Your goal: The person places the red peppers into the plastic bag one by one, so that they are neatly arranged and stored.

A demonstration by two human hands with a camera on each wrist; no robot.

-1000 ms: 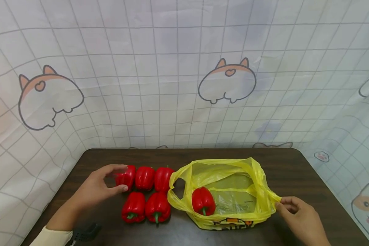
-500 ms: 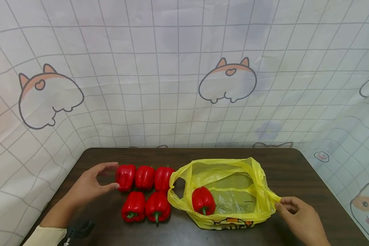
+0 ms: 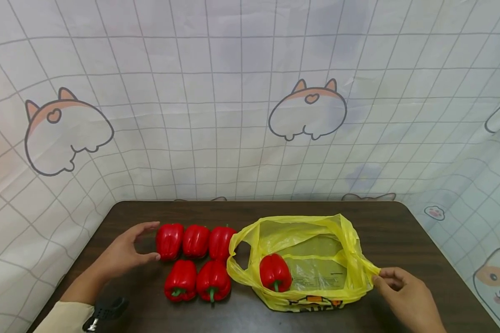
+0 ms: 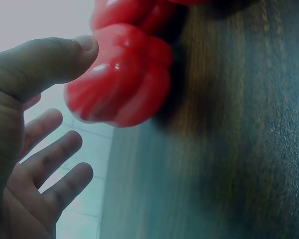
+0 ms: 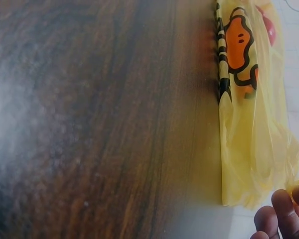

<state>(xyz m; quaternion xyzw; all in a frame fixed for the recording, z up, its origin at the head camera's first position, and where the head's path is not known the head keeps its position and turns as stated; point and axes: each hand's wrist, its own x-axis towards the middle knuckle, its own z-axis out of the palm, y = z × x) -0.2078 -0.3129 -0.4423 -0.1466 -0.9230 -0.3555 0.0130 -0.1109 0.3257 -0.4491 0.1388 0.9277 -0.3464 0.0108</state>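
Note:
At the left end of the back row, my left hand [image 3: 118,254] is spread beside a red bell pepper [image 3: 169,241], thumb and fingers apart and nothing between them. In the left wrist view the thumb overlaps that bell pepper [image 4: 127,82], while the other fingers stretch out relaxed. My right hand [image 3: 410,296] pinches the right side of a yellow plastic bag [image 3: 275,299] between thumb and fingers. The bag's mouth gapes wide, and one red bell pepper [image 3: 275,272] lies inside at its left, green stem toward me.
Beside the back-row pepper are two more, the middle one [image 3: 196,241] and one [image 3: 222,243] close to the bag's left handle loop [image 3: 233,270]. Two others, left [image 3: 181,280] and right [image 3: 213,280], form the front row. A white grid-patterned cloth [image 3: 233,138] surrounds the dark wooden table [image 3: 150,305].
My left hand has drawn back leftward from the end pepper, which it overlapped a second ago, and has stayed nearly still since. My right hand and the bag look unchanged.

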